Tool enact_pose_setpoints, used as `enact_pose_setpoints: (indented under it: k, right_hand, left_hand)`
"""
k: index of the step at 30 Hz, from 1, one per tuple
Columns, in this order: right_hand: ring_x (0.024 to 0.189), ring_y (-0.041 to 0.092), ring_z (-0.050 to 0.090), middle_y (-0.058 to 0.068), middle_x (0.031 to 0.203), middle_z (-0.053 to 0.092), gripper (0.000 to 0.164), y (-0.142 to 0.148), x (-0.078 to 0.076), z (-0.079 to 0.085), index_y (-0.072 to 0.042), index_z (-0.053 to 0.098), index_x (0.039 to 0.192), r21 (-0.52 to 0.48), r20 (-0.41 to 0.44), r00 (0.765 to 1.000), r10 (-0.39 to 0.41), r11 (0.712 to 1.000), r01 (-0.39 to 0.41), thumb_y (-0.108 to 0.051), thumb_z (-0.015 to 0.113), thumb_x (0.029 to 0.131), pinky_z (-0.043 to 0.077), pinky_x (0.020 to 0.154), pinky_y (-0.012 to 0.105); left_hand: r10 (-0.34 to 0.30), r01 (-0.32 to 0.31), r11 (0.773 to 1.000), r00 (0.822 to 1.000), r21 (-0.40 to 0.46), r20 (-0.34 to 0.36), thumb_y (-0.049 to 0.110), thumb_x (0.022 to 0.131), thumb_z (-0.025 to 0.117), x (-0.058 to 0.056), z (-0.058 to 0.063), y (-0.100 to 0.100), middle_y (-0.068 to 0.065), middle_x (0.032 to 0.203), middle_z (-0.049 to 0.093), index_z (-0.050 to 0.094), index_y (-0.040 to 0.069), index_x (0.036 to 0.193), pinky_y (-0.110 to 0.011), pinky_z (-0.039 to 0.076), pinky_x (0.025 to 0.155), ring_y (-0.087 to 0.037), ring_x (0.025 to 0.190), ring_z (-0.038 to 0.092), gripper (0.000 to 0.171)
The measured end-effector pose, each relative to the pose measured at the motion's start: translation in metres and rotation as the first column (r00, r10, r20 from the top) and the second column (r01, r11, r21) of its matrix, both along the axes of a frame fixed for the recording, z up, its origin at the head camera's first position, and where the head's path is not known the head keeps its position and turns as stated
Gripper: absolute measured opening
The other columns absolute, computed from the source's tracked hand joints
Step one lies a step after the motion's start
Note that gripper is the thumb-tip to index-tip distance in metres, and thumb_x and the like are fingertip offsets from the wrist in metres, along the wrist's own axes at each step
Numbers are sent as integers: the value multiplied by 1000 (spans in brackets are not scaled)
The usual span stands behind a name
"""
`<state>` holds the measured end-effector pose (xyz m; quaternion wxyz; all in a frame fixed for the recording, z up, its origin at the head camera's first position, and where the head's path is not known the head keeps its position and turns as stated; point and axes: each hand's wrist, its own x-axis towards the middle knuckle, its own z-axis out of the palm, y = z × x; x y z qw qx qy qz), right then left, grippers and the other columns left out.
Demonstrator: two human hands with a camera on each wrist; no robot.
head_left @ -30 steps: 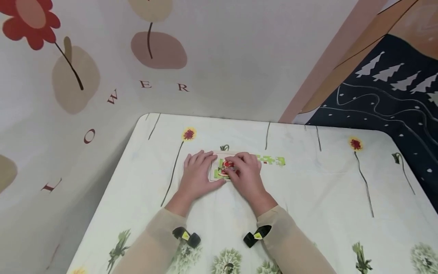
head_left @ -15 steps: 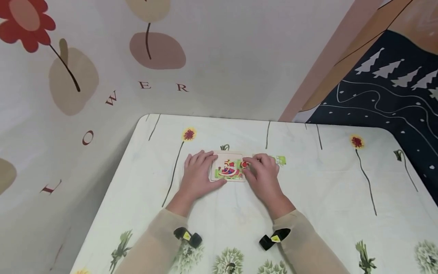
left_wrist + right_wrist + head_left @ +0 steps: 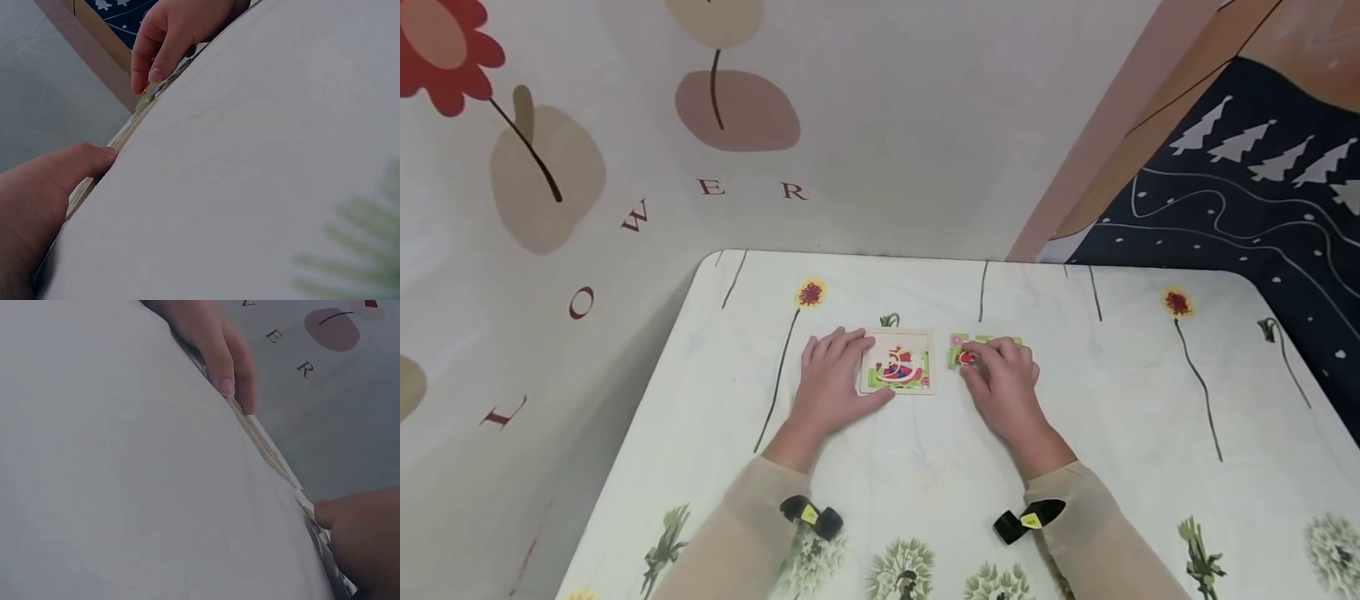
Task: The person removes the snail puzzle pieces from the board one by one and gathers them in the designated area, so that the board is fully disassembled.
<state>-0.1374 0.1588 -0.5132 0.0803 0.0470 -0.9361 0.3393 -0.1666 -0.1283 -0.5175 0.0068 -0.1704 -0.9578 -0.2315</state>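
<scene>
A small square puzzle board with a pale wooden frame lies on the table; red, purple and green picture pieces fill its lower part, and its upper part is bare. My left hand holds the board from the left, index finger at the top left corner and thumb at the bottom edge. To the right of the board, my right hand pinches a red puzzle piece between thumb and index finger, over a group of green puzzle pieces. The hand covers much of that group.
A white tablecloth printed with flowers and stems covers the table. Behind it rises a pale wall with printed letters and flowers. A dark panel with white trees stands at the right.
My right hand has moved right, away from the puzzle board to the loose green pieces, with the red piece in its fingers. The left hand has stayed at the board.
</scene>
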Motion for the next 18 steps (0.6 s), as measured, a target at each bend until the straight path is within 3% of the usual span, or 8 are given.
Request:
enact_pose_setpoints:
  k: [18]
  right_hand:
    - [120,39,42,12,118,56,36,4,4,-1,-8,73,134,15,35,999,6,1000,-6,-13,77,98,29,102,60]
  left_hand:
    - [-9,9,1000,1000,12,-8,63,82,81,0,-1,0,-5,163,46,55,15,153,-62,9,127,-34,156,29,89]
